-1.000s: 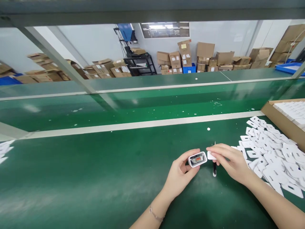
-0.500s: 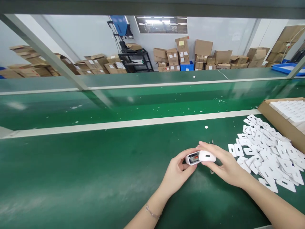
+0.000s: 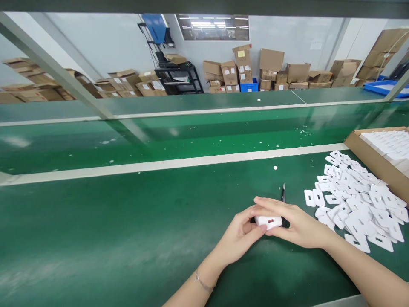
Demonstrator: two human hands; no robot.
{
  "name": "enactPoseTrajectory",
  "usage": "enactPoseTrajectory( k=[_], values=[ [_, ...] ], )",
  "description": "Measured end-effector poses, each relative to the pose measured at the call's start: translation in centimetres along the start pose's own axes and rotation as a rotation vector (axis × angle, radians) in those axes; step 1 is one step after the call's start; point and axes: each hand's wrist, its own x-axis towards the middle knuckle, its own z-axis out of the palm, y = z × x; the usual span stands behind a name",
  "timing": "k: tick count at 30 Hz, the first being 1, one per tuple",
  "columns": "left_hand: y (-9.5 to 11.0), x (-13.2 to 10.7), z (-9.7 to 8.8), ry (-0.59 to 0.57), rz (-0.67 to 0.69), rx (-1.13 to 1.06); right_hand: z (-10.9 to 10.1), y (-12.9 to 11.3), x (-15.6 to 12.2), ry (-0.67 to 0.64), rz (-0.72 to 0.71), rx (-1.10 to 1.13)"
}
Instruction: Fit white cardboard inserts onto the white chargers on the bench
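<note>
Both hands meet around a small white USB charger [image 3: 267,222] above the green bench. Its end faces me, and a red USB port shows through the slot of the white end cover that now lies over it. My left hand [image 3: 241,232] is closed on the charger's left side, thumb near the cover's lower edge. My right hand [image 3: 298,224] grips the right side of the cover between thumb and fingers. Under the right hand lie dark pointed tweezers [image 3: 283,194], partly hidden. A loose pile of white slotted covers [image 3: 358,204] spreads to the right.
At the right edge stands a cardboard box [image 3: 373,164] holding rows of white pieces. A pale strip [image 3: 191,163] runs along the bench's far side, with a slanted metal post [image 3: 79,89] at the left. Cardboard boxes [image 3: 230,72] are stacked by the back wall.
The end cover has moved left from beside the opening onto the charger's end. The exposed inside is now hidden and the red port sits in the slot. The view has shifted slightly.
</note>
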Motion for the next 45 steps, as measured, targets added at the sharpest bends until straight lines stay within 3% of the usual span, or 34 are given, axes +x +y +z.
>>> enactPoseTrajectory(
  k=[6,11,16,26,29,32,35,38,42,45],
  values=[
    [0.3,0.2,0.1,0.061,0.104,-0.027,-0.2,0.8,0.6,0.212,0.138,0.298],
    [0.6,0.2,0.0,0.098,0.16,-0.039,0.3,1.4,1.0,0.211,0.264,0.385],
    [1.1,-0.1,0.3,0.104,0.184,-0.033,1.5,0.7,1.0,0.273,0.199,0.302],
    [0.8,0.1,0.6,0.112,0.178,-0.047,2.0,0.5,1.5,0.278,0.154,0.387],
    [0.6,0.0,0.6,0.104,0.173,-0.05,2.3,0.7,1.8,0.368,0.168,0.355],
    [0.4,0.0,0.4,0.115,0.181,-0.076,2.2,1.0,2.1,0.509,0.234,0.501],
    [0.2,0.0,0.3,0.141,0.171,-0.077,1.8,1.2,2.2,0.494,0.26,0.604],
    [-0.2,0.2,0.1,0.186,0.185,-0.018,1.5,1.0,1.9,0.466,0.204,0.497],
    [-1.1,0.5,-0.4,0.333,0.144,0.111,1.3,0.6,1.3,0.494,0.124,0.287],
    [-1.2,0.7,-0.5,0.247,0.015,0.092,1.3,0.6,1.0,0.496,0.042,0.125]
  ],
)
